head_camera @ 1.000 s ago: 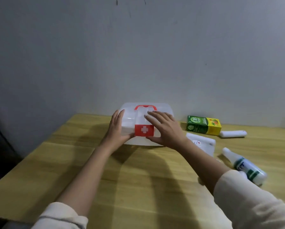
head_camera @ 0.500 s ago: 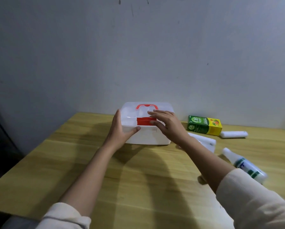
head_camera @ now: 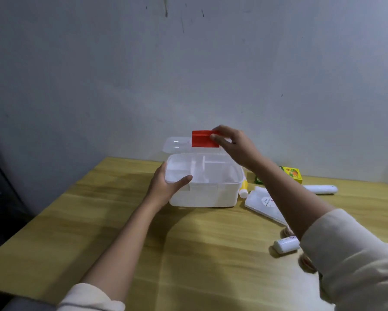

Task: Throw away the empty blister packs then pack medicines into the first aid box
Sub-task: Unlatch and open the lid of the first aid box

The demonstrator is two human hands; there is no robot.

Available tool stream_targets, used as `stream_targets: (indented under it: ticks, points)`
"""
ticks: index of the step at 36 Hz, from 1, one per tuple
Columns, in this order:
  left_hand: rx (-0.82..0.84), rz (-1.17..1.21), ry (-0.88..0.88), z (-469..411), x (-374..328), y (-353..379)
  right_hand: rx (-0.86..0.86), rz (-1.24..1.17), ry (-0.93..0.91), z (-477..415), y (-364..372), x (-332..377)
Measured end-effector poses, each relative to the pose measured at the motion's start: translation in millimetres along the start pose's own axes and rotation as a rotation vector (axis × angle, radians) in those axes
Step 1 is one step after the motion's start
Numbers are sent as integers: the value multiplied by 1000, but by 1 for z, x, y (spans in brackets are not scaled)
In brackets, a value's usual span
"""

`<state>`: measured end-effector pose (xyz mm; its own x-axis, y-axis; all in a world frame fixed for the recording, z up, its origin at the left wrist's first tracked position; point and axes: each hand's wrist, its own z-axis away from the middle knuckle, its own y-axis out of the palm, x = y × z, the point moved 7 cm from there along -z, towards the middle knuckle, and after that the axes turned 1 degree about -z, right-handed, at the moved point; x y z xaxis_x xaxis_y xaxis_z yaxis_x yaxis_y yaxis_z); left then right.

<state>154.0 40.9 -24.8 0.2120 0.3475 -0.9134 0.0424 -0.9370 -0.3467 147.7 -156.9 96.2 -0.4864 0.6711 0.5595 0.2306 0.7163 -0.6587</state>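
- The left hand (head_camera: 166, 187) holds the left side of the box (head_camera: 205, 196). Its fingers wrap the side and the thumb lies over the front rim.
- The box is white and stands on the table (head_camera: 199, 254), near the wall. It is open, and a tray with small parts shows inside.
- The lid (head_camera: 177, 143) is clear and tipped up at the back.
- The right hand (head_camera: 235, 147) pinches the red latch (head_camera: 203, 139) on the lid, fingers closed on it.
- Just right of the box lies a small bottle (head_camera: 244, 190) with yellow on it.
- Next is a flat white pack (head_camera: 266, 204).
- Behind it is a green and yellow carton (head_camera: 291, 173).
- A white tube (head_camera: 319, 189) lies by the carton.
- Near the right sleeve lies a white roll (head_camera: 286, 244).
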Motion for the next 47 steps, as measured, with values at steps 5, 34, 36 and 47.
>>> stream_targets:
  ticks: [5, 34, 36, 47]
  points:
    - [6, 50, -12, 2, -2, 0, -167, 131, 44, -21, -10, -6]
    - [-25, 193, -14, 0, 13, 4, -650, -761, 403, -28, 3, -104]
    - [-21, 204, -9, 0, 12, 6, -604, -782, 468, -22, 8, -113]
    - [6, 145, -17, 7, 11, -3, -462, -683, 582, -5, 17, -133]
